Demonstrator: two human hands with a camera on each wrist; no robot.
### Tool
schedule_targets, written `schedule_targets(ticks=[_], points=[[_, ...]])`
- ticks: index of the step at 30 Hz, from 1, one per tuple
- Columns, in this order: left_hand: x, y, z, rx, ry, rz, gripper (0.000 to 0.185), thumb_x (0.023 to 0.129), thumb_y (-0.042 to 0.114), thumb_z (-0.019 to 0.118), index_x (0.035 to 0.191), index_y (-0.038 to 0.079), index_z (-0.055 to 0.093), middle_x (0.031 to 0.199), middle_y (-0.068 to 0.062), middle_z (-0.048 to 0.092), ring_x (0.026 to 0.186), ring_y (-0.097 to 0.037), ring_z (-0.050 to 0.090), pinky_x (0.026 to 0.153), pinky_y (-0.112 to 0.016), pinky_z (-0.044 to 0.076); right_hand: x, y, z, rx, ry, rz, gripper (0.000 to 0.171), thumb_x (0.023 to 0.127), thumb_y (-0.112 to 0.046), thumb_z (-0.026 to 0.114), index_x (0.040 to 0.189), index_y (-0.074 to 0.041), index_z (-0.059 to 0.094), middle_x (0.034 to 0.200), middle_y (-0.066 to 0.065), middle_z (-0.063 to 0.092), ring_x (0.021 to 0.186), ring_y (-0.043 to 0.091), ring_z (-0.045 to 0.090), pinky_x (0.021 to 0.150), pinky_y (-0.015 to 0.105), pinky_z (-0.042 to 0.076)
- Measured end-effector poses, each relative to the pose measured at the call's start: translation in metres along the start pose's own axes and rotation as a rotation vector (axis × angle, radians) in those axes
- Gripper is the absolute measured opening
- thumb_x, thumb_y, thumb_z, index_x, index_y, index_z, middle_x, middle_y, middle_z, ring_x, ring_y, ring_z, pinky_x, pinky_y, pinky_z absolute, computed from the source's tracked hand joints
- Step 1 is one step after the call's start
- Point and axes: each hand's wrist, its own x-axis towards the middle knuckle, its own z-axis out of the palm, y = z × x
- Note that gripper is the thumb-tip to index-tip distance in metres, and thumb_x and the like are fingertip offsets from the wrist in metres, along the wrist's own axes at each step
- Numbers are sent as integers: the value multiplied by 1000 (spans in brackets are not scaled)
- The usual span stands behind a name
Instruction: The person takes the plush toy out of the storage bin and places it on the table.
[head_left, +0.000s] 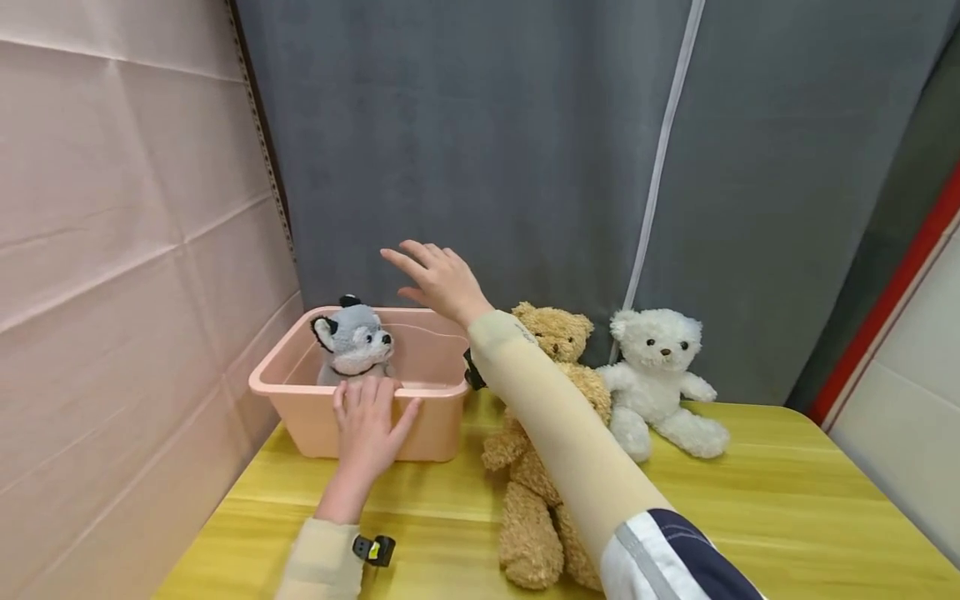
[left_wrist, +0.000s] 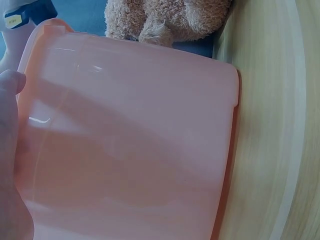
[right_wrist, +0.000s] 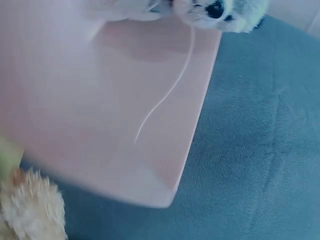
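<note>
A pink plastic bin [head_left: 438, 425] stands on the table, and a grey-and-white plush husky [head_left: 354, 335] sits upright inside its left part. My left hand [head_left: 369, 425] holds the bin's front rim, fingers over the edge and thumb against the outer wall. Above the bin's back right side, my right hand [head_left: 442, 282] is raised in the air with fingers spread and nothing in it. The right wrist view looks down into the bin [right_wrist: 125, 90], with part of the husky [right_wrist: 220, 12] at the top. My right forearm partly hides a brown teddy bear [head_left: 531, 500].
Right of the bin, the brown bear leans in front of more tan plush [head_left: 555, 329], whose head shows behind my arm. A white teddy bear [head_left: 652, 379] sits farther right. A grey curtain [head_left: 465, 150] hangs behind the wooden table [head_left: 780, 500]; a pale cloth wall [head_left: 112, 292] borders the left.
</note>
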Motion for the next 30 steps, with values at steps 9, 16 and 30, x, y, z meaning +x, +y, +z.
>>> schedule_targets(ticks=[9,16,30], points=[[2,3,-3,3,-2,-1,40,92,45,53,102,7,54,98,-11,46,101,-36,39,104,-59,11,10,-9,0,167,-292,143,95,76,-53,75,153,-37,22,156,-2,25,134,20,37,105,47,35],[2,6,-3,14,-21,-15,37,92,44,52,102,8,54,101,-10,46,103,-35,40,105,-59,10,18,-23,8,236,-588,138,113,66,-49,86,153,-43,14,161,-7,6,144,20,19,111,54,21],[0,11,-4,26,-34,-27,38,93,46,51,103,9,54,100,-10,47,102,-34,40,106,-58,9,26,-32,18,189,-658,158,111,70,-47,83,153,-44,9,161,-5,5,143,21,22,111,52,24]])
